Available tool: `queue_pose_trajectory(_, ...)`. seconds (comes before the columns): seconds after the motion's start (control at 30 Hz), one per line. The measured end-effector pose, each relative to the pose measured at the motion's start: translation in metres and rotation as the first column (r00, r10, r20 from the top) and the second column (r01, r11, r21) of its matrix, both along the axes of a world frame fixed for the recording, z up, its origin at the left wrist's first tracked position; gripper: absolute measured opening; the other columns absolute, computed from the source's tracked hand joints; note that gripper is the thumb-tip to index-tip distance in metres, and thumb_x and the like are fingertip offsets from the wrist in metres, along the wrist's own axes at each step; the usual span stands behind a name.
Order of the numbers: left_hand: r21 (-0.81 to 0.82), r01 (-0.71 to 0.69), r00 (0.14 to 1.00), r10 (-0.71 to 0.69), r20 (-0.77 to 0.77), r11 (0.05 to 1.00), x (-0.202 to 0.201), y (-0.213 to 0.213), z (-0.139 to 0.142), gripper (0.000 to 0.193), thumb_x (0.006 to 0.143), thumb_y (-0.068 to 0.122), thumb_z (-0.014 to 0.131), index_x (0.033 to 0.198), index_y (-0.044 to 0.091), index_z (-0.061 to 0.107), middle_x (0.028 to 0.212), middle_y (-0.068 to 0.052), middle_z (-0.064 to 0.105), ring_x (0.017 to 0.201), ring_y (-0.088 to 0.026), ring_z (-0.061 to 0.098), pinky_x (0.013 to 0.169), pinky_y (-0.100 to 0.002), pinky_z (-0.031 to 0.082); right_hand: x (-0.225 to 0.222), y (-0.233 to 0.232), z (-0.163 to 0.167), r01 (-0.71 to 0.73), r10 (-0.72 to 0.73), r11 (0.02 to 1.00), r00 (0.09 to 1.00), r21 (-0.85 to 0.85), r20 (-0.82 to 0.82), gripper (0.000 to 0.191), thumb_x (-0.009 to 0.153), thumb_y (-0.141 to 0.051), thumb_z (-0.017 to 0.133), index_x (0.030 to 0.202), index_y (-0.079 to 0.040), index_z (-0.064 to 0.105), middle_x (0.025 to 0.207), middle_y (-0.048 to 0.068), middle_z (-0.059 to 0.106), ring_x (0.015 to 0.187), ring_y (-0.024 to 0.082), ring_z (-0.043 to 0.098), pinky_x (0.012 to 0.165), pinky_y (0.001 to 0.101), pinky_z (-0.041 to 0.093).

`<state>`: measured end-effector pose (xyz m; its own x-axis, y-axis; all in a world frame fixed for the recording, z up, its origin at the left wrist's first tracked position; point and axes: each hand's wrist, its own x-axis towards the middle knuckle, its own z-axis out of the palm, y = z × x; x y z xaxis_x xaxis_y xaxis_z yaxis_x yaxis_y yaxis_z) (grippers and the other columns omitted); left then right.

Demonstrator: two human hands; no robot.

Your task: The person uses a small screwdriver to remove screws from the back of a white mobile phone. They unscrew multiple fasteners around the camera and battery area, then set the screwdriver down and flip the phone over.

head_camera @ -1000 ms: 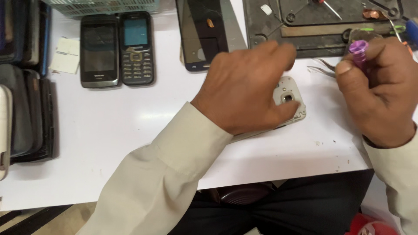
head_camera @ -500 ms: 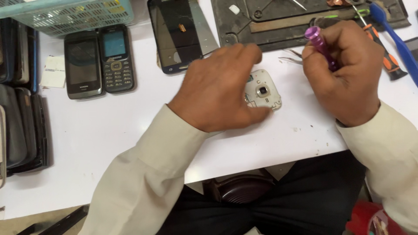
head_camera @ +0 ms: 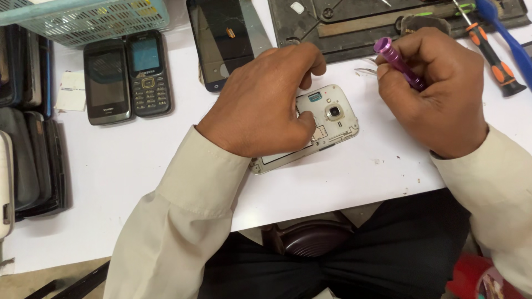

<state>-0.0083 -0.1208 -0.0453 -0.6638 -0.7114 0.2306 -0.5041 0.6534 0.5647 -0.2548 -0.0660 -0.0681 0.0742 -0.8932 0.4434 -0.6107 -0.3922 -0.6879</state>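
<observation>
A white worktable (head_camera: 111, 182) fills the view from the head camera, its near edge running just above the person's lap; bare white surface lies open to the left of the forearms and in front of the right wrist, while the far edge is crowded. A dark repair mat (head_camera: 354, 33) lies along the top right, a teal mesh basket (head_camera: 83, 19) at top left, and a row of dark phone cases (head_camera: 27, 138) lines the left edge. A cracked black touchscreen panel (head_camera: 224, 39) lies just behind the left hand, beside two keypad phones (head_camera: 127, 77); an orange-handled screwdriver (head_camera: 493, 58) rests at far right.

At centre lies an opened smartphone body (head_camera: 327, 119), back side up, camera ring showing, its long axis slanting from lower left to upper right, camera end pointing away from the person. The left hand (head_camera: 266, 102) arches palm-down over its lower half, fingertips curled and pressing on the frame. The right hand (head_camera: 438, 94), clear of the phone and just to its right, is clenched around a purple precision screwdriver (head_camera: 399, 63), whose cap points up-left; its tip is hidden.
</observation>
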Motion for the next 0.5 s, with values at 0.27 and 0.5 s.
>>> queue_pose_trajectory(0.27,-0.156,0.068,0.996,-0.076,-0.05,0.985,0.0,0.004,-0.007,0.062,0.062,0.029,0.091,0.111,0.004,0.063,0.099,-0.012,0.066,0.096,-0.033,0.067,0.075,-0.045,0.053,0.003,-0.004,-0.001,0.009,-0.009,1.0,0.998,0.004,-0.054,0.005,0.102,0.003,0.068,0.102,0.003,0.064,0.084,0.004,0.061,0.062,0.004,0.051,0.054,0.0195,0.038)
queue_pose_trajectory(0.5,-0.169,-0.08,0.994,0.09,0.056,0.982,-0.011,0.01,-0.001,0.066,0.059,0.052,0.096,0.095,0.005,0.068,0.085,-0.011,0.069,0.075,-0.03,0.07,0.061,-0.045,0.052,-0.001,-0.003,-0.012,0.011,-0.014,1.0,0.996,-0.029,-0.091,0.005,0.105,0.005,0.068,0.103,0.004,0.063,0.085,0.005,0.062,0.063,0.005,0.052,0.055,0.0196,0.039)
